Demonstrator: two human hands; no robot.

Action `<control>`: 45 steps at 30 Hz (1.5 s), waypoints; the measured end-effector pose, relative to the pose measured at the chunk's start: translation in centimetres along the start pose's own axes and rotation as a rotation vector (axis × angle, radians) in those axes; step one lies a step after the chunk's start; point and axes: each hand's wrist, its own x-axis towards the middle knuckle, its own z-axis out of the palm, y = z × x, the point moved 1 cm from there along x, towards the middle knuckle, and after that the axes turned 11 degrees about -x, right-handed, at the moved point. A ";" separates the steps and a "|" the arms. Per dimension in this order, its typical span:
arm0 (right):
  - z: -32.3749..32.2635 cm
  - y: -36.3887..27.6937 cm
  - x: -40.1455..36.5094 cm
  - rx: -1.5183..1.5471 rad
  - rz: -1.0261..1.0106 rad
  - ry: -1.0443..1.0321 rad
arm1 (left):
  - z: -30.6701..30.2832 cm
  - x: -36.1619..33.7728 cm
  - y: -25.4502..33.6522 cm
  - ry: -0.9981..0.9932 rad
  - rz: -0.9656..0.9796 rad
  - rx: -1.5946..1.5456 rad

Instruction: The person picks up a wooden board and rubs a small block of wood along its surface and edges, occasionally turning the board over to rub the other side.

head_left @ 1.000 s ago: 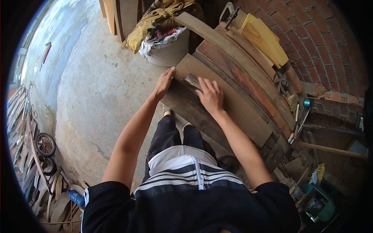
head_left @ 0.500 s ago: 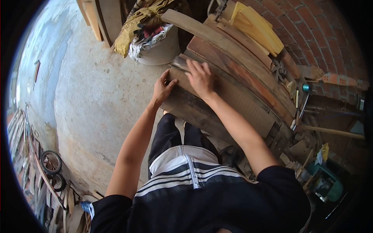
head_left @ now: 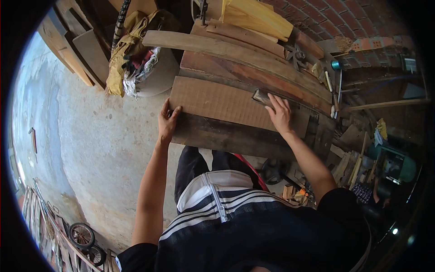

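A brown wooden board (head_left: pixel 213 97) with rippled marks across its face lies flat on the workbench (head_left: pixel 217 136). At the board's left end, my left hand (head_left: pixel 168 121) grips the edge, thumb on one side of the corner and fingers on the other. Towards the board's right part, my right hand (head_left: pixel 280 114) holds a small dark rectangular block (head_left: pixel 261 96), which looks like a sanding block, against the surface. My right fingers lie over the block's near end and hide part of it.
Long planks (head_left: pixel 235 52) lie behind the board, with yellow wood pieces (head_left: pixel 258 18) farther back. A bucket (head_left: pixel 158 77) of rags stands at the bench's left. A teal spool (head_left: pixel 335 65) sits at right. Wood scraps lie lower right, and another person's arm (head_left: pixel 376 190) shows there.
My right hand has slid the block from the board's left end to its right part. My left hand stays at the left end. The view has shifted to the right.
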 end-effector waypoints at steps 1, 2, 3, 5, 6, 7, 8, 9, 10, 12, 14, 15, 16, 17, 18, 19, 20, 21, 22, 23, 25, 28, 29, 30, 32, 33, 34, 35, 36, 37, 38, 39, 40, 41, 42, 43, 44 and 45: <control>1.0 -1.5 0.4 0.027 0.026 0.019 | 0.2 -0.2 0.1 0.009 0.016 -0.003; 1.7 -4.1 1.5 0.048 0.015 0.060 | 0.3 -0.2 0.1 -0.007 0.015 0.001; 2.8 -7.1 2.9 0.120 -0.009 0.090 | 0.3 -0.1 0.1 -0.011 0.012 0.018; 4.7 -13.7 6.3 0.245 -0.099 0.161 | -0.1 -0.1 -0.1 -0.037 -0.001 0.057; 5.4 -16.6 7.7 0.293 -0.128 0.169 | -0.3 -0.1 -0.3 -0.062 -0.026 0.010; 4.9 -19.1 8.7 0.259 -0.150 0.135 | -0.4 0.2 -0.5 -0.089 -0.049 -0.037; 6.3 -20.5 9.2 0.294 -0.214 0.187 | -0.7 0.4 -0.8 -0.069 -0.030 0.011; 6.4 -21.0 9.1 0.204 -0.253 0.190 | -0.7 0.4 -1.0 -0.101 -0.033 0.025; 6.2 -19.9 8.4 0.202 -0.249 0.196 | -0.8 0.6 -1.2 -0.084 -0.013 -0.003; 5.1 -15.8 6.0 0.187 -0.174 0.207 | -0.9 0.7 -1.3 -0.064 0.021 -0.005; 3.8 -9.4 1.4 0.127 0.002 0.186 | -1.0 0.9 -1.3 -0.087 0.015 -0.020; 2.0 -5.9 -0.9 0.115 0.132 0.104 | -0.9 0.7 -1.3 -0.095 0.012 -0.033; 1.5 -2.2 -3.6 0.036 0.194 0.173 | -0.5 0.4 -0.6 -0.130 -0.031 -0.086; 0.7 1.1 -6.1 -0.032 0.310 0.141 | -0.2 0.1 -0.6 -0.139 -0.028 -0.085; 0.3 4.4 -8.4 -0.065 0.371 0.152 | 0.0 0.0 -0.4 -0.106 -0.017 -0.055; 0.2 6.9 -9.8 -0.096 0.436 0.164 | 0.0 0.1 -0.1 -0.075 -0.005 -0.022; -0.7 7.7 -9.8 -0.103 0.439 0.137 | -0.2 0.3 -0.3 -0.085 -0.002 -0.014; -1.2 8.0 -10.0 -0.111 0.442 0.107 | -0.4 0.4 -0.5 -0.073 0.011 -0.004; -0.9 7.3 -10.3 -0.182 0.508 0.103 | -0.4 0.4 -0.9 -0.061 0.022 0.003; -0.2 6.2 -10.2 -0.182 0.534 0.147 | -0.7 0.3 -1.3 -0.073 0.020 0.007; 1.0 1.9 -8.4 -0.079 0.470 0.176 | -1.0 0.8 -1.6 -0.090 0.021 -0.006; 2.6 -7.1 -4.0 0.073 0.286 0.246 | -0.8 0.7 -0.8 -0.144 -0.045 0.015; 2.7 -9.6 -2.8 0.113 0.254 0.186 | -0.9 0.6 -0.7 -0.163 -0.043 0.026; 3.5 -11.2 -1.8 0.119 0.157 0.215 | -1.0 0.9 -0.8 -0.147 -0.049 0.055; 3.9 -11.6 -1.8 0.121 0.073 0.216 | -1.7 1.4 -1.2 -0.149 -0.050 0.096; 3.4 -10.8 -2.1 0.097 0.054 0.218 | -2.2 1.8 -1.3 -0.154 0.002 0.182; 2.6 -9.0 -3.1 0.081 0.164 0.203 | -2.4 2.4 -1.5 -0.155 0.056 0.261; 1.3 -6.7 -4.6 0.066 0.271 0.185 | -2.6 3.0 -1.4 -0.168 0.060 0.263; 1.0 -3.8 -6.3 0.006 0.376 0.198 | -2.8 3.5 -1.2 -0.114 0.147 0.442; 0.8 -0.6 -8.2 -0.054 0.479 0.206 | -2.9 3.6 -1.2 -0.056 0.232 0.621; -0.1 2.0 -10.3 -0.132 0.583 0.210 | -2.0 3.2 0.1 -0.048 0.308 0.847; -0.7 4.7 -12.1 -0.217 0.683 0.162 | -0.5 2.8 1.3 -0.056 0.313 0.845; -0.4 7.2 -14.0 -0.312 0.776 0.121 | 1.4 2.1 2.3 -0.070 0.495 1.019; -1.0 8.5 -14.7 -0.340 0.900 0.012 | 3.5 1.4 3.3 -0.083 0.680 1.188; -1.3 8.8 -14.8 -0.337 0.958 0.001 | 6.1 0.7 4.2 -0.167 0.768 1.250; -1.6 9.0 -14.7 -0.335 1.015 -0.009 | 8.1 0.8 3.8 -0.267 0.838 1.310; -2.2 8.2 -14.1 -0.343 1.027 -0.002 | 10.5 0.4 3.6 -0.408 0.823 1.339; -2.8 6.4 -13.2 -0.349 1.041 0.003 | 12.6 0.4 3.3 -0.563 0.857 1.331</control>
